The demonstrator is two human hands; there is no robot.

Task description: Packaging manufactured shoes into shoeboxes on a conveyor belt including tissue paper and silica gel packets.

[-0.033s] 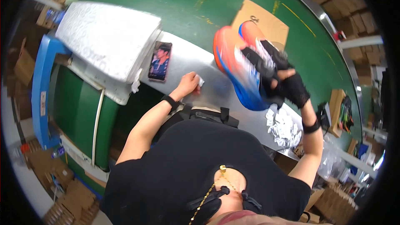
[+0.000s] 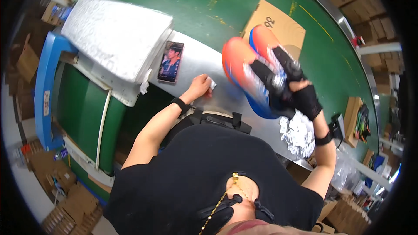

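1. Far to my left a blue frame (image 2: 42,78) stands along the edge of a green conveyor belt (image 2: 87,113), and a thick stack of white sheets (image 2: 115,37) lies above it, overhanging the metal worktable (image 2: 204,61)

2. Just right of that stack a phone (image 2: 170,61) lies flat on the metal, screen up with a picture showing, its long side running away from me

3. My left hand (image 2: 199,87) is bare with a black wristband and rests on the worktable right of the phone; the fingers are curled down, pinching a small white paper slip (image 2: 213,84) against the surface

4. Right of centre my right hand (image 2: 300,95), in a black fingerless glove, is lifted above the table and closed round a pair of sneakers (image 2: 252,78), orange at the toe and blue toward the heel, with white soles

5. The shoes are held side by side, their long axes running from the toes at upper left, pointing away from me, to the heels at lower right by my palm; they are slightly blurred

6. Behind them a flat brown cardboard box (image 2: 278,24) lies on the green floor (image 2: 209,0)

7. Below my right hand a heap of crumpled white paper (image 2: 300,135) sits on the table's right end
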